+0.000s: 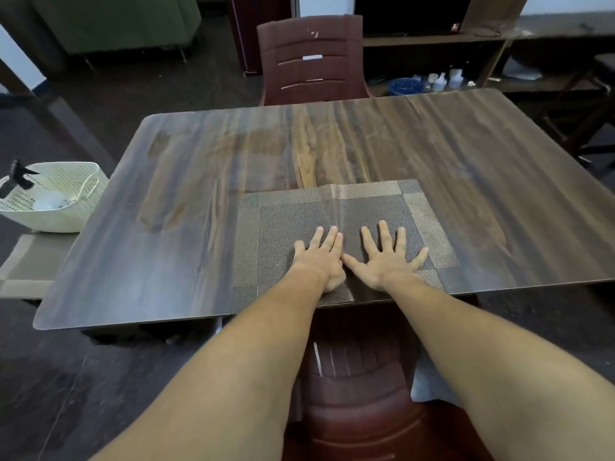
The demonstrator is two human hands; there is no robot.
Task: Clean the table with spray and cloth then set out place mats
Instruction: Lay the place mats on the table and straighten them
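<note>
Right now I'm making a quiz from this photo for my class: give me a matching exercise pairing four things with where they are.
Things:
1. place mat
2. basket
3. far chair
4. left hand

Places:
A. beyond the table's far edge
B. off the table, to its left
C. pressed flat on the mat, beside the right hand
D. on the table, at its near edge

Pairs: 1-D, 2-B, 3-A, 4-C

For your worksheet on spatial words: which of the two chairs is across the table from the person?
The upright chair beyond the table's far edge; the other chair sits beneath the arms.
</note>
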